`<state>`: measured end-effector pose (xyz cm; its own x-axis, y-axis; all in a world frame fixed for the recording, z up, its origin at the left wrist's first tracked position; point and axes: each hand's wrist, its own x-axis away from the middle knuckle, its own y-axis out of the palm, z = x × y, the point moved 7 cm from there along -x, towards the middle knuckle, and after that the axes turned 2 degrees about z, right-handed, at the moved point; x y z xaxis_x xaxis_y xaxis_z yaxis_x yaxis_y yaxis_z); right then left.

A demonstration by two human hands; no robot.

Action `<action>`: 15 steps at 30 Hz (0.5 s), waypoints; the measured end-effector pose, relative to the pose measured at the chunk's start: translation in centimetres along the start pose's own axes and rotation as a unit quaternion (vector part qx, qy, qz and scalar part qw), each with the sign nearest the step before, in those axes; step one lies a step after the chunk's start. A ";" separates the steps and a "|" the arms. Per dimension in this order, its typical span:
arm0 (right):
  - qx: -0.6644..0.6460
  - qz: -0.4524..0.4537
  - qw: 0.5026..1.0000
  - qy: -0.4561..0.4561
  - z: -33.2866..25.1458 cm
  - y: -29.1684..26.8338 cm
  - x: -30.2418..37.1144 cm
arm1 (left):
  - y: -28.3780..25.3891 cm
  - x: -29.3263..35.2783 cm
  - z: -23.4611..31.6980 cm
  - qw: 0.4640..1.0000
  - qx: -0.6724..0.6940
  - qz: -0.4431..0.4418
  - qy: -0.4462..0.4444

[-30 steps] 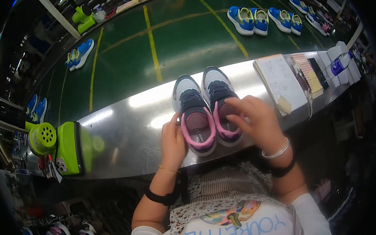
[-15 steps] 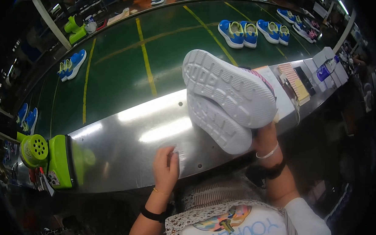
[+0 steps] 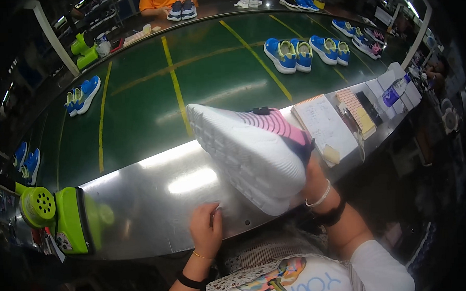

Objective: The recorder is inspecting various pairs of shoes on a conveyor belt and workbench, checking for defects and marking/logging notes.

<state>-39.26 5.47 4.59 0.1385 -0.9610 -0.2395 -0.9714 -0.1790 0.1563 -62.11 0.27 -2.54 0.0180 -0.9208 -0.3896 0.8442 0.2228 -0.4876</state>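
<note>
Here, pink-striped shoe (image 3: pixel 249 144) in right hand (image 3: pixel 315 180), clear of left hand (image 3: pixel 206 229).

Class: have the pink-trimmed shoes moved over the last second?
Yes: the shoes have risen off the metal bench, where they stood flat; the right hand now holds them tilted.

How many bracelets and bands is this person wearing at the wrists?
4 visible: a thin gold-coloured bracelet and a black band below the left hand, a silvery bangle and a second black band below the right hand. Others may be hidden.
</note>
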 end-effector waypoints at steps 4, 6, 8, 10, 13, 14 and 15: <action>0.376 -0.214 0.880 -0.194 -3.4 4.8 -4.0 | -0.2 0.4 0.0 0.997 -0.047 0.014 0.063; 0.540 -0.232 0.749 -0.305 -4.0 6.3 -6.1 | -0.1 0.2 0.3 0.999 -0.022 0.003 0.037; 0.594 -0.183 0.710 -0.332 -4.4 4.4 -11.0 | -0.1 0.2 0.5 1.000 0.010 -0.003 -0.006; 0.620 -0.021 0.667 -0.413 -6.7 0.6 -15.4 | 0.1 0.2 0.5 1.000 0.004 -0.004 0.001; 0.651 -0.024 0.688 -0.319 -5.9 -1.7 -16.6 | -0.1 0.0 0.4 1.000 -0.002 0.000 -0.001; 0.635 -0.075 0.704 -0.308 -4.3 -0.7 -15.2 | -0.2 0.0 0.3 1.000 0.003 -0.003 -0.008; 0.618 -0.126 0.717 -0.297 -2.6 0.5 -13.2 | -0.4 0.1 0.2 1.000 -0.002 0.005 -0.008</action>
<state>-41.10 17.51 10.29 0.5903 -0.6051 -0.5342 -0.4105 0.3448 -0.8442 -62.35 0.07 -2.25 0.0341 -0.9234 -0.3822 0.8419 0.2327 -0.4869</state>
